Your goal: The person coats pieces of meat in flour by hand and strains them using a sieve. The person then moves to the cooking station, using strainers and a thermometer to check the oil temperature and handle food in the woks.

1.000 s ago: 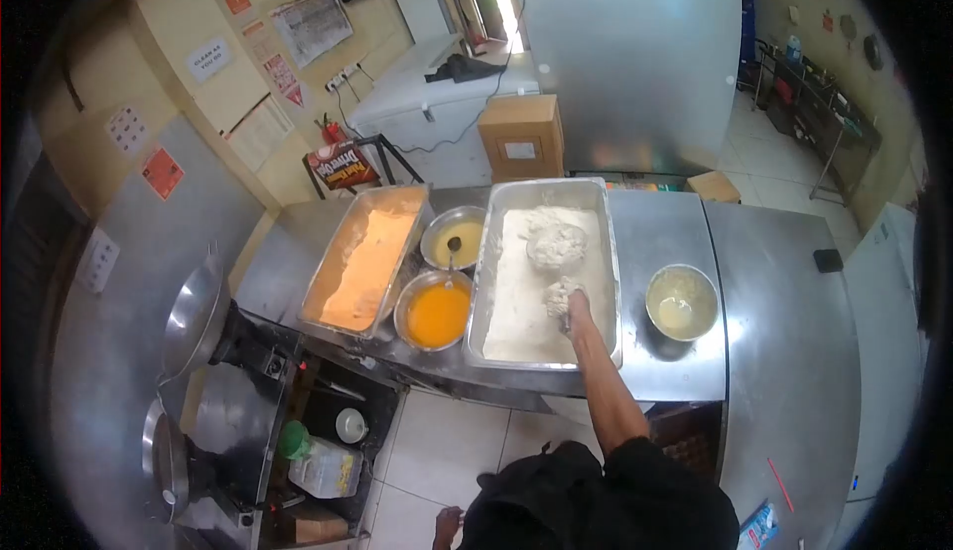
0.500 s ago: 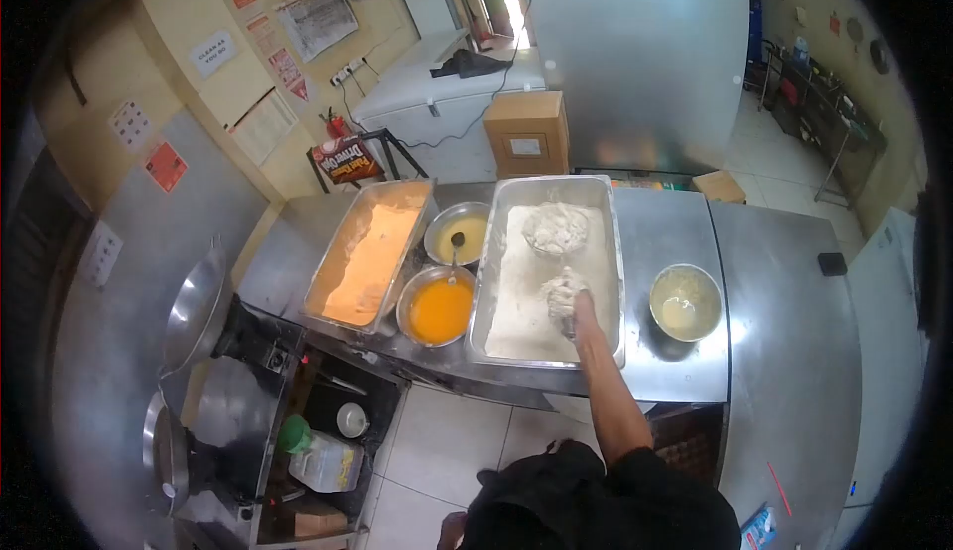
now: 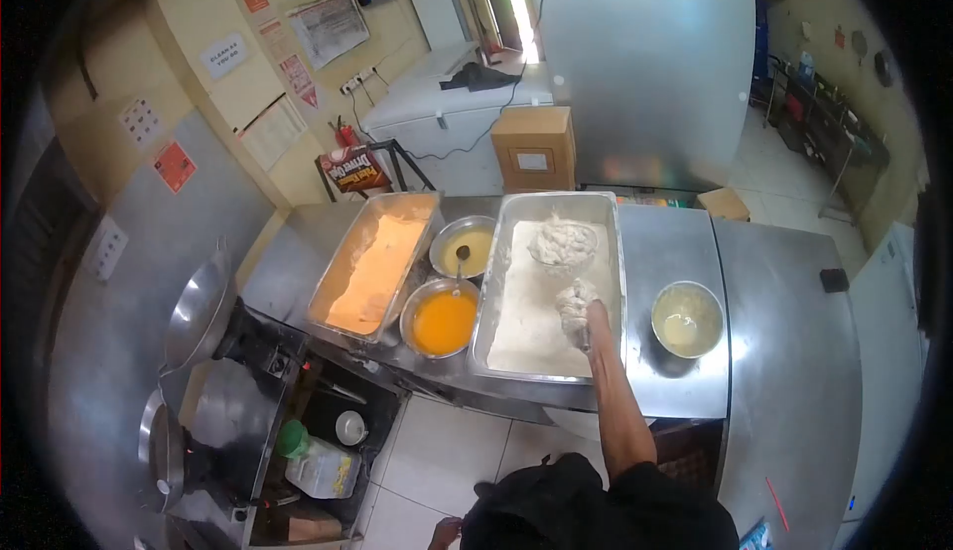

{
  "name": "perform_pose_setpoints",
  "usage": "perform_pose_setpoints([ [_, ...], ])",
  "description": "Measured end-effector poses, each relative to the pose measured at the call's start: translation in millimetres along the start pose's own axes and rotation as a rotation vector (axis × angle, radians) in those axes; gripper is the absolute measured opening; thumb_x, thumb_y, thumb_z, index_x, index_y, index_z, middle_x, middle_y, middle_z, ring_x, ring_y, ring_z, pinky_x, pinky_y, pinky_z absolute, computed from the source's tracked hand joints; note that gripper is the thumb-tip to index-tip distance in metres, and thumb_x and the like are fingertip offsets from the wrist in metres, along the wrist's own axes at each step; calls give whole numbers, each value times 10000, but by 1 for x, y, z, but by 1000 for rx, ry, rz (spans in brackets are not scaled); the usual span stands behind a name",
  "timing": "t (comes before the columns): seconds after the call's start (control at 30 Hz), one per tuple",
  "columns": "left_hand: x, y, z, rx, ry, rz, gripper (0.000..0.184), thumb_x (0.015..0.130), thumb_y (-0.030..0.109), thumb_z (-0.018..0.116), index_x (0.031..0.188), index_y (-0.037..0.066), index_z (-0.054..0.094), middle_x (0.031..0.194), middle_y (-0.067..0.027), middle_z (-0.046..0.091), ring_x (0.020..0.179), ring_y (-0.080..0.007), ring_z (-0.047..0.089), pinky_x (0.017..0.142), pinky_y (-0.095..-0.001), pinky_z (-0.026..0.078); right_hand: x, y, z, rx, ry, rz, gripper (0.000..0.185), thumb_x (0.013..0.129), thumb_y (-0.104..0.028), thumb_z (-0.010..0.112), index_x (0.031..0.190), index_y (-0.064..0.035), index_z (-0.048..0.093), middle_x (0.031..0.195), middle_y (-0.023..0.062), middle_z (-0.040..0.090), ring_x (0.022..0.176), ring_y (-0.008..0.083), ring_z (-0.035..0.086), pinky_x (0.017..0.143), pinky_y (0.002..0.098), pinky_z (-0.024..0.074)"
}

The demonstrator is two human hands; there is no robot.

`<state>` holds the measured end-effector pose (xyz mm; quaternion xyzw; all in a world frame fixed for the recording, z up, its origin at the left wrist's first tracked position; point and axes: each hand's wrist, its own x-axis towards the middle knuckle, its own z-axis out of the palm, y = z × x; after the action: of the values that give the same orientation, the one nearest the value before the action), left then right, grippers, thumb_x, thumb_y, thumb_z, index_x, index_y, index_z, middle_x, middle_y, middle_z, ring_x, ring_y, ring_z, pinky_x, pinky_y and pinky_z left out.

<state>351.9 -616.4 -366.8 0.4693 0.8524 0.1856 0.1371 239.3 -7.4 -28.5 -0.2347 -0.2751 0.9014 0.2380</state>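
Observation:
Inside the deep metal tray of white flour (image 3: 536, 327), my right hand (image 3: 588, 324) is low over the flour near the right wall. Its fingers are caked white and closed around a flour-coated lump (image 3: 574, 302) whose kind I cannot make out. Just beyond it, a larger heap of floured pieces (image 3: 563, 242) rests in the far part of the tray. My left hand (image 3: 447, 532) hangs at the bottom edge beside my dark clothing, away from the counter. Only part of it shows, and its fingers are too small to read.
Left of the flour stand a bowl of orange liquid (image 3: 444, 324), a bowl of pale liquid (image 3: 475, 250) with a ladle (image 3: 461, 260), and a tray of orange powder (image 3: 372, 267). A metal bowl with pale residue (image 3: 687, 320) is on the right. Metal pans (image 3: 199, 307) stand far left.
The view has tilted slightly, so the counter sits a little lower in it. My right hand stays in the flour tray with the lump, shifted slightly right.

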Motion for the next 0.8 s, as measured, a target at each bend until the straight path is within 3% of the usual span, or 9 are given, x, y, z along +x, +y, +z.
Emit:
perform_pose_setpoints([
  [0.07, -4, 12, 6, -991, -28, -910, 200, 807, 213, 592, 887, 43, 659, 885, -53, 648, 875, -154, 598, 770, -324, 481, -28, -4, -2, 138, -154, 227, 416, 921, -397, 417, 571, -177, 366, 441, -61, 309, 285, 50, 225, 245, 195, 176],
  [0.37, 10, -3, 11, 57, -275, -284, 217, 829, 212, 478, 910, 81, 631, 911, -88, 644, 827, -258, 596, 712, -361, 470, -15, 6, -27, 78, -242, 187, 403, 930, -411, 403, 619, -154, 395, 462, -55, 324, 315, 49, 273, 266, 198, 174],
  [0.4, 9, 0, 9, -136, 70, -38, 188, 798, 237, 484, 814, 87, 597, 844, -136, 610, 786, -322, 568, 678, -412, 454, -7, -2, -19, 73, -266, 175, 403, 930, -411, 403, 619, -154, 395, 462, -55, 324, 315, 49, 273, 266, 198, 174],
  [0.47, 13, 12, -9, -242, -262, -559, 203, 803, 227, 480, 857, 82, 611, 867, -139, 613, 843, -318, 578, 741, -404, 463, -20, 4, -23, 369, -270, 309, 380, 931, -383, 409, 640, -141, 429, 476, -49, 353, 321, 52, 294, 272, 198, 197],
  [0.57, 7, 3, 5, -81, -270, -374, 223, 810, 227, 469, 853, 68, 619, 889, -136, 620, 850, -313, 580, 747, -391, 461, -14, 17, -30, -110, 11, 51, 347, 930, -355, 414, 662, -138, 453, 485, -45, 370, 322, 58, 305, 278, 203, 229],
  [0.6, 17, 1, 4, -252, -105, -54, 241, 818, 230, 468, 868, 63, 635, 909, -132, 625, 856, -303, 583, 762, -374, 461, 0, 3, -19, -105, -18, 26, 347, 930, -355, 414, 662, -138, 453, 485, -45, 370, 322, 58, 305, 278, 203, 229],
  [0.67, 3, 9, 9, -452, -21, -534, 236, 818, 231, 491, 855, 58, 647, 898, -133, 631, 856, -289, 589, 768, -368, 465, -25, 2, -28, 233, -190, 244, 320, 930, -340, 411, 677, -150, 456, 490, -45, 374, 328, 61, 312, 277, 214, 227],
  [0.7, 22, 7, 4, -454, -8, -525, 236, 818, 231, 491, 855, 58, 647, 898, -133, 631, 856, -289, 589, 768, -368, 465, -44, -4, -4, 92, 48, 145, 302, 913, -318, 428, 655, -161, 429, 495, -51, 338, 331, 38, 276, 264, 185, 200],
  [0.8, 4, 18, -4, -144, -345, -543, 235, 813, 206, 519, 929, 60, 661, 927, -109, 650, 896, -248, 598, 823, -328, 467, -40, -1, -25, 182, -174, 223, 317, 925, -330, 418, 665, -148, 434, 492, -49, 331, 324, 36, 259, 259, 177, 201],
])
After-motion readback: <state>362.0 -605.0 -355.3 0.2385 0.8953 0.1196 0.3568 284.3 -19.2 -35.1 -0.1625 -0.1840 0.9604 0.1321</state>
